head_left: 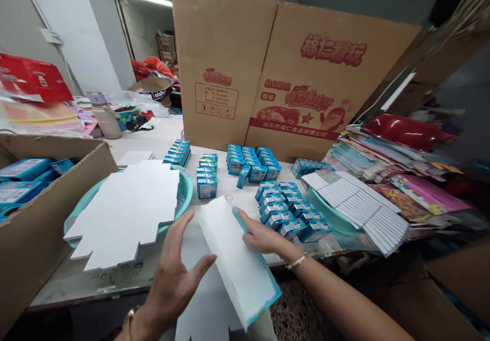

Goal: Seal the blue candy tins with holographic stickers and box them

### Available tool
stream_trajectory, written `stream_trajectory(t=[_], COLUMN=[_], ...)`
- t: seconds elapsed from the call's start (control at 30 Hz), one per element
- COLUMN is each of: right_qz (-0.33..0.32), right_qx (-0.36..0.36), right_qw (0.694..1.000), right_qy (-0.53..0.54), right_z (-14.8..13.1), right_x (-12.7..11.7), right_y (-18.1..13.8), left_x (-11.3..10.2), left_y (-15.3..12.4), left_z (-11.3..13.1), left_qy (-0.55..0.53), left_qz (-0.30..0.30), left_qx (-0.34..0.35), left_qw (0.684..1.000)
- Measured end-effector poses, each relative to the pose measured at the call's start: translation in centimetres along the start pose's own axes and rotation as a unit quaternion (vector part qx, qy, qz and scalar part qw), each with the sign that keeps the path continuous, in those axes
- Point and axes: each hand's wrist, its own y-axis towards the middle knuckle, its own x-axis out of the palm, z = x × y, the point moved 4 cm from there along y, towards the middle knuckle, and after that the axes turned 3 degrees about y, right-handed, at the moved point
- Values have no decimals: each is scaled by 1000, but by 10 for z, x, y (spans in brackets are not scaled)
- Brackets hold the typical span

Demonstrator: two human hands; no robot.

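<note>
My right hand (264, 235) grips the blue edge of a partly folded cardboard box (237, 259), its white inner side facing up. To the left, my left hand (178, 272) is spread, thumb and fingers apart, with the thumb tip close to the box's left edge; whether it touches cannot be made out. Beneath the box lies a flat white-grey sheet (202, 305) near the table's front edge. A stack of die-cut card blanks (128, 211), white side up, rests over a teal basin (186, 190) at left.
Several small blue boxes stand in rows (277, 211) on the white table (225, 208). A large brown carton (229, 40) rises behind them. At left is an open carton (88, 167) of blue packs; at right, a teal basin (344, 228) under printed sheets (356, 198).
</note>
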Motion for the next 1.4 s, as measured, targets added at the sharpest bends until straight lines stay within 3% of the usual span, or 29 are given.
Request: stream_trajectory(t=[0.07, 0.17, 0.23, 0.3, 0.43, 0.5, 0.63, 0.83, 0.97, 1.17, 1.27, 1.4], right_qz=[78, 119, 130, 155, 241, 265, 305, 354, 296, 72, -27, -77], right_qx=[74, 118, 109, 88, 44, 44, 56, 76, 46, 0, -22, -35], right_qw=[977, 907, 875, 863, 886, 899, 905, 888, 926, 991, 999, 985], right_qy=[187, 387, 453, 473, 393, 346, 290, 284, 230, 115, 18, -152], right_z=[18, 28, 25, 23, 25, 30, 38, 42, 39, 43, 33, 5], right_x=[13, 50, 68, 76, 69, 68, 72, 86, 85, 51, 36, 41], right_y=[-12, -18, -13, -4, 17, 26, 36, 40, 43, 57, 68, 81], left_x=[25, 73, 89, 90, 84, 84, 84, 91, 93, 92, 92, 93], left_y=[-11, -13, -4, 6, 15, 16, 18, 15, 11, 11, 11, 11], left_z=[-21, -52, -62, -66, -75, -81, -93, -104, -102, -95, -97, -100], left_qy=[-133, -335, -428, -468, -414, -344, -195, -200, -237, -271, -305, -325], left_qz=[13, -41, -86, -121, -198, -221, -217, -171, -132, -180, -190, -200], left_qx=[-115, -278, -294, -258, -228, -203, -141, -164, -168, -163, -188, -206], left_qw=[984, 899, 850, 837, 859, 890, 946, 951, 948, 931, 914, 901])
